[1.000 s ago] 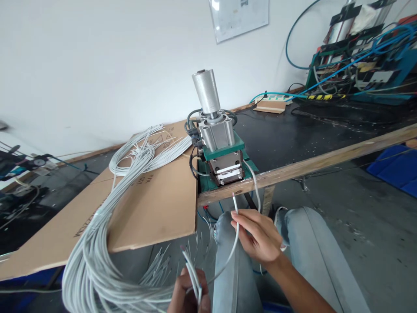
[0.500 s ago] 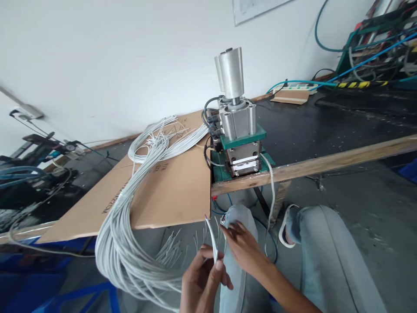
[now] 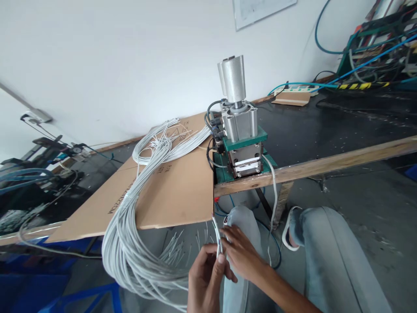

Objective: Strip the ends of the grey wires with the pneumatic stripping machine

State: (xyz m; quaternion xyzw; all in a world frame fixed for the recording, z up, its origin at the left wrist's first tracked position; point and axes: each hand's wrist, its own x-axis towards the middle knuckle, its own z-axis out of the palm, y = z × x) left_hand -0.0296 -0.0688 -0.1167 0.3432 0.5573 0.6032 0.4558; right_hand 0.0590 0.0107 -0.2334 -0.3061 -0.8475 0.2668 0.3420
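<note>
My left hand pinches a white cable between thumb and fingers, near the cable's end. That end points up, and thin inner wires show at its tip. Right beside it is my right hand, its fingers loosely stretched toward the cable; the fingertips are close to it, and whether they touch is unclear. A thick bundle of white cables hangs over the front edge of the cardboard sheet and loops down behind my left hand. Several loose cable ends dangle below the cardboard.
A bench machine with a silver cylinder and green plates stands at the black table's edge. A grey hose hangs from it. Power strips, blue air lines and other equipment lie further off. My knees are below.
My right hand has come nearer the cable end held in my left hand. The whole view has shifted slightly, and the left hand keeps its pinch.
</note>
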